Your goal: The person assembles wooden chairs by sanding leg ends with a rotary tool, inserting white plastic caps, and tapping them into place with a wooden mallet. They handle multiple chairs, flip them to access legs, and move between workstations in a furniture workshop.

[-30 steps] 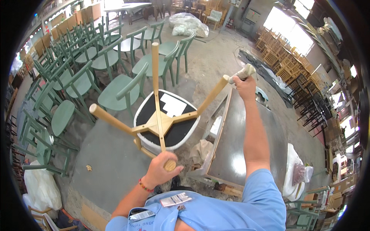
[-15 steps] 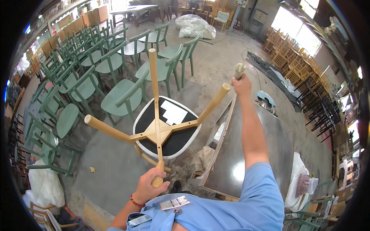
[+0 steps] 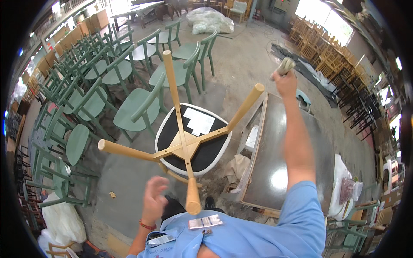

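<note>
Directly before the person's waist, an upturned wooden chair (image 3: 183, 145) stands with its underside facing the camera and its four-way frame exposed; what bears its weight is hidden. Three round-ended legs reach up and outward, and the near leg (image 3: 193, 198) points toward the person. A white sheet (image 3: 198, 121) lies on the black underside of the seat, inside a white rim. The left hand (image 3: 154, 200) is blurred, its fingers parted and loosely curled, to the left of the near leg and apart from it; a red bracelet (image 3: 148, 225) circles that wrist. The right hand (image 3: 285, 82), arm extended, is closed around a pale wad (image 3: 286, 66), material not determinable, beyond the far right leg and clear of it. Below the right forearm stands a dark-topped table (image 3: 269, 172), glossy under the light, with a beige cloth (image 3: 236, 171) beside its left edge. Green chairs (image 3: 137, 111) stand in close rows to the left, and a heap of clear plastic (image 3: 211, 20) lies on the floor behind.
</note>
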Tool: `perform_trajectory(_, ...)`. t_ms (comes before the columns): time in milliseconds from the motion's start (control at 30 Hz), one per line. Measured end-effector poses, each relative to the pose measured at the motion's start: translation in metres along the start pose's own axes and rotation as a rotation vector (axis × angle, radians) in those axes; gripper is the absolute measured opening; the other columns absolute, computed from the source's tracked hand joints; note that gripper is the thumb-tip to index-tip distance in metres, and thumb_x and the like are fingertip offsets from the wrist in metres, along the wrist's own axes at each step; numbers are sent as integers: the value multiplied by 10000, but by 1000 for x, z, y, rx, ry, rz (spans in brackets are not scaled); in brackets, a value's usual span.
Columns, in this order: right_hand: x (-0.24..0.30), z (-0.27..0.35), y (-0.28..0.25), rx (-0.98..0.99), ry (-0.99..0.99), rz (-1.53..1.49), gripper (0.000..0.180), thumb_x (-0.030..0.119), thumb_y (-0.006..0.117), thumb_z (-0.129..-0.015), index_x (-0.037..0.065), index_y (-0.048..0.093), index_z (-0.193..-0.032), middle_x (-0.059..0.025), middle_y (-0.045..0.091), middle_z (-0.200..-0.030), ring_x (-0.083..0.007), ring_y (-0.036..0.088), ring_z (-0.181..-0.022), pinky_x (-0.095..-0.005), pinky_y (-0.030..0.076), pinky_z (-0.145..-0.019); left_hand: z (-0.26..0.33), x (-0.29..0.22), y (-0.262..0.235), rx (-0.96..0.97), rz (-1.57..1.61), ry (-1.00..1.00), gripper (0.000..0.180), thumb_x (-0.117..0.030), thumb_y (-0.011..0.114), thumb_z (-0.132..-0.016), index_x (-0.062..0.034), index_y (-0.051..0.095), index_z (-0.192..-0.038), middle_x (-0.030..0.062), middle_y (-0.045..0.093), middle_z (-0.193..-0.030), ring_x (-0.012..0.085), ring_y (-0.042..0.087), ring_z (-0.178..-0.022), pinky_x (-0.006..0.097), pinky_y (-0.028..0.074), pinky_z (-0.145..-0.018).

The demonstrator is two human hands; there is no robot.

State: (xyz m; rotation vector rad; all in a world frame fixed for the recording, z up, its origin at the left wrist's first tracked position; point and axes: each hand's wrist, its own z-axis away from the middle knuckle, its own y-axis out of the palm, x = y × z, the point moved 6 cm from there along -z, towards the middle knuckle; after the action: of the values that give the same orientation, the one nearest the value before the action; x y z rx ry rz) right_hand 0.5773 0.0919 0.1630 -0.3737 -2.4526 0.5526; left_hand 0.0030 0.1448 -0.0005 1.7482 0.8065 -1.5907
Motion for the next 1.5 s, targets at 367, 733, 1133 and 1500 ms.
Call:
perform_trajectory(367, 216, -8, 119, 358, 492, -794, 153, 28, 710, -791, 10, 637, -924, -80, 678, -832, -157, 662, -671, -274, 560, -560, -162, -15, -209, 129, -87, 222, 601, -428, 842, -765, -18, 593, -1126, 114, 652, -1113, 209, 629, -1030, 338, 501, -899)
perform_trajectory(733, 305, -8, 341, 332, 59, -111, 504, 395, 804, -716, -41, 671, -930, -185, 723, -850, -294, 716, -793, -391, 549, -738, -171, 0, -204, 251, 276, 425, 347, -116, 854, -695, -31, 614, -931, 131, 663, -846, 257, 644, -760, 353, 531, -698)
perform_trajectory(1133, 289, -9, 352, 231, 3, -2, 449, 394, 749, -767, -13, 637, -921, -214, 709, -893, -382, 693, -830, -444, 539, -745, -181, -6, -204, 277, 211, 497, 360, -149, 863, -674, -35, 613, -905, 125, 653, -822, 273, 640, -719, 370, 527, -664)
perform_trajectory(1500, 284, 2, 342, 212, 15, -47, 475, 385, 754, -761, -23, 656, -984, -214, 709, -889, -367, 697, -856, -429, 535, -768, -172, -5, -206, 294, 145, 533, 400, -143, 854, -702, -39, 571, -965, 124, 645, -805, 262, 648, -723, 377, 530, -661)
